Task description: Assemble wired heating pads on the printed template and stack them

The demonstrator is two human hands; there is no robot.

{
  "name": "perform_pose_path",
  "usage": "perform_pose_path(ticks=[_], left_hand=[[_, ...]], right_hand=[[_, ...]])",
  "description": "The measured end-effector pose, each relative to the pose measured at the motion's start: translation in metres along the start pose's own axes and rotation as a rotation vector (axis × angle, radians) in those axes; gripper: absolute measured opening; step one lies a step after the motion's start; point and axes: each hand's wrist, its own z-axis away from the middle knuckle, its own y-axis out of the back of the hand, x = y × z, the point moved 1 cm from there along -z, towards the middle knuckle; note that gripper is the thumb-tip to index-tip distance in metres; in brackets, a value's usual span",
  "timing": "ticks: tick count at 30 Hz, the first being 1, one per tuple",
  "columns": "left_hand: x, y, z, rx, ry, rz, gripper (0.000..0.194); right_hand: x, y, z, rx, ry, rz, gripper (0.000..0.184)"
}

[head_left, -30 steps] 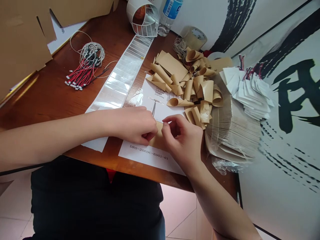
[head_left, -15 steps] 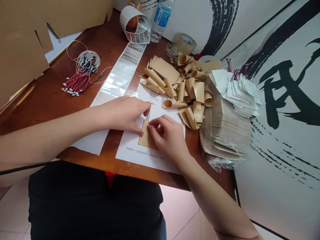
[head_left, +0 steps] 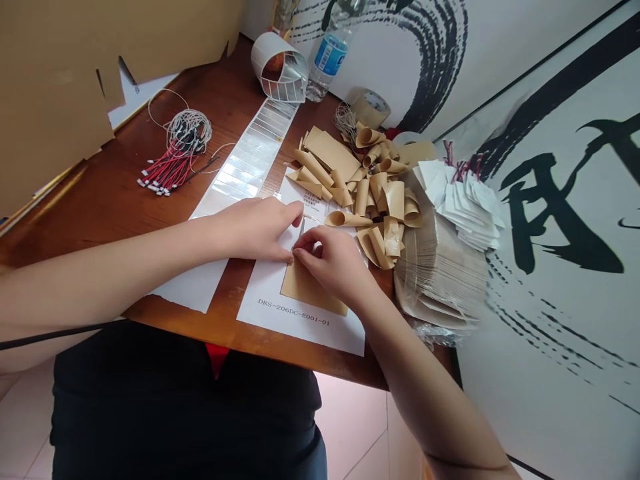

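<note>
My left hand [head_left: 257, 229] rests on a white printed sheet [head_left: 300, 320] marked DRS-206DC-E001-01, fingers curled, thumb and forefinger pinched at the top corner of a brown paper piece [head_left: 310, 290]. My right hand [head_left: 333, 260] meets it there, fingertips pinching the same top edge of the brown piece, which lies flat on the sheet. A thin wire [head_left: 300, 233] runs up the sheet just above the fingertips.
A heap of curled brown paper backings [head_left: 370, 190] lies beyond the hands. A stack of clear bags [head_left: 445, 273] and white tags [head_left: 470, 203] sit right. A label strip [head_left: 245, 167] and its roll [head_left: 280, 67], red-white wires [head_left: 173, 160], a water bottle [head_left: 327, 57], tape [head_left: 373, 107] and cardboard [head_left: 55, 80] lie farther back.
Both hands moved up the sheet to the brown piece's top edge. More of the brown piece now shows below the right hand. The camera shifted slightly.
</note>
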Motion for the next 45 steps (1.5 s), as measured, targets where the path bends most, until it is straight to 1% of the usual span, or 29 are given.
perform_pose_path(ticks=[4, 7, 10, 13, 15, 18, 20, 22, 26, 30, 36, 45], left_hand=[[0.0, 0.0, 0.0, -0.011, -0.001, 0.012, 0.055], [-0.001, 0.0, 0.0, -0.023, 0.006, 0.007, 0.057], [0.002, 0.0, 0.001, -0.039, -0.014, -0.006, 0.059], [0.006, -0.001, 0.004, -0.04, -0.078, -0.016, 0.053], [0.009, -0.003, 0.005, -0.041, -0.121, -0.021, 0.043], [0.01, -0.007, 0.006, -0.04, -0.168, -0.025, 0.031], [0.009, -0.009, 0.005, -0.041, -0.185, -0.022, 0.03], [0.007, -0.01, 0.005, -0.048, -0.189, -0.017, 0.032], [0.007, -0.009, 0.005, -0.059, -0.176, -0.004, 0.034], [0.008, -0.009, 0.005, -0.058, -0.171, -0.002, 0.034], [0.008, -0.008, 0.005, -0.079, -0.177, -0.023, 0.035], [0.009, -0.007, 0.006, -0.081, -0.183, -0.022, 0.033]], right_hand=[[-0.001, -0.003, -0.004, -0.016, -0.034, -0.055, 0.015], [0.001, -0.004, -0.003, 0.008, -0.033, -0.054, 0.012], [0.001, -0.001, 0.004, 0.063, 0.015, -0.019, 0.008], [-0.005, 0.006, 0.021, 0.087, 0.146, 0.062, 0.009], [-0.009, 0.007, 0.035, 0.019, 0.267, 0.143, 0.012], [-0.011, 0.0, 0.051, -0.089, 0.422, 0.273, 0.018], [-0.01, -0.007, 0.058, -0.098, 0.504, 0.355, 0.021], [-0.008, -0.012, 0.06, -0.071, 0.55, 0.411, 0.023], [-0.009, -0.017, 0.059, -0.001, 0.576, 0.468, 0.025], [-0.012, -0.017, 0.06, 0.032, 0.573, 0.522, 0.025], [-0.017, -0.017, 0.064, 0.043, 0.549, 0.602, 0.028], [-0.018, -0.019, 0.065, 0.087, 0.582, 0.645, 0.03]])
